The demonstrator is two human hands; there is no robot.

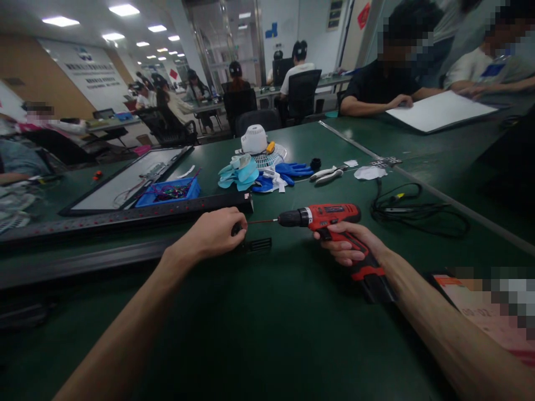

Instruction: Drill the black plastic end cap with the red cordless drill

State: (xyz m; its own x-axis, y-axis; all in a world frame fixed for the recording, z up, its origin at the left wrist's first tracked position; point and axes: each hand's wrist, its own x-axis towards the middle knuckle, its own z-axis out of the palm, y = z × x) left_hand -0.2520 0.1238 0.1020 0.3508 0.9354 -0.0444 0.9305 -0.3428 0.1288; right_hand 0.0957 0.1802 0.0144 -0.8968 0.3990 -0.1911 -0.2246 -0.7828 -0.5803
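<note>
While right hand [358,238] grips drill [334,214] right of frame centre, long axis near level, bit [261,221] pointing left, left hand [217,229] pinches dark part [237,228].

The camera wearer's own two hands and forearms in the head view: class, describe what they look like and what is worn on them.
The left hand and right hand are bare and ungloved. The slender left forearm and right forearm are uncovered as far as the frame shows, with no visible markings. Some fingers are partly hidden, so rings cannot be ruled out.
</note>
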